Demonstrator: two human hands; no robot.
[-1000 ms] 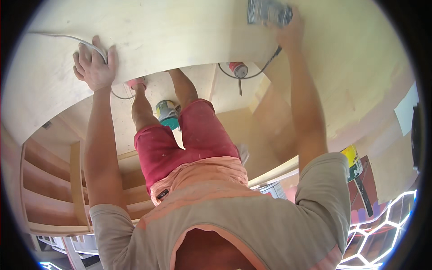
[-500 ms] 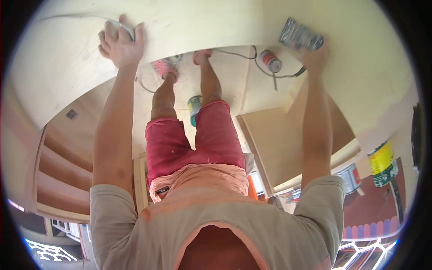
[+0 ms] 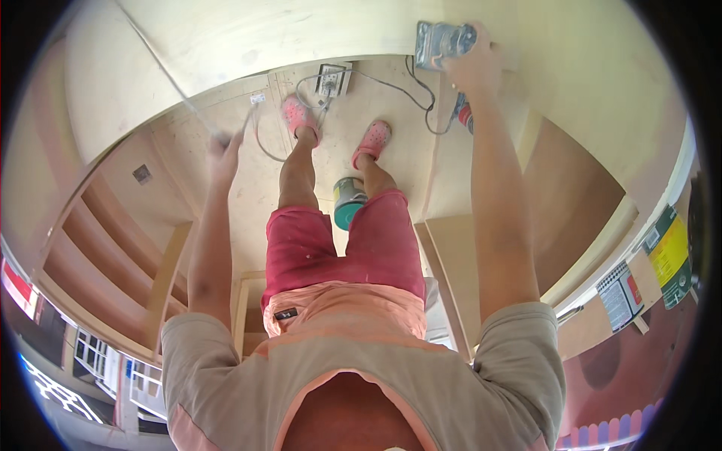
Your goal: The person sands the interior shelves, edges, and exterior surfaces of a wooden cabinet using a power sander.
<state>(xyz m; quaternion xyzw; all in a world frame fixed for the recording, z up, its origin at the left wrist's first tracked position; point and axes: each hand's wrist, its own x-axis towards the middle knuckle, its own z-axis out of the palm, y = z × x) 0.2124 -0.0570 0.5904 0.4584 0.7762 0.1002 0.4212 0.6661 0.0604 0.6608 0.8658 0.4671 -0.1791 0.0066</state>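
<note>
My left hand (image 3: 225, 152) is off the board's edge, its fingers closed around a thin grey cable (image 3: 167, 73). That cable runs taut up across the pale curved board (image 3: 316, 30); its other end hangs toward the floor. In my right hand (image 3: 475, 66) is a dusty grey block-shaped power sander (image 3: 444, 43), gripped at its rounded end. The sander lies against the pale board near its lower edge; its underside is hidden. A dark cord (image 3: 421, 89) trails below the sander. Behind my right forearm, a red can (image 3: 465, 116) shows only in part.
Between my feet in pink clogs (image 3: 372, 143) stands a bucket with a teal lid (image 3: 347, 214). A socket box (image 3: 333, 79) with cords lies beyond them. Open shelves (image 3: 113, 252) curve along the left. A notebook (image 3: 620, 295) and a yellow-green tin (image 3: 668, 255) are at right.
My left hand has come off the board, moved nearer and closed on the cable. My right hand has moved left with the sander. My feet and body have shifted.
</note>
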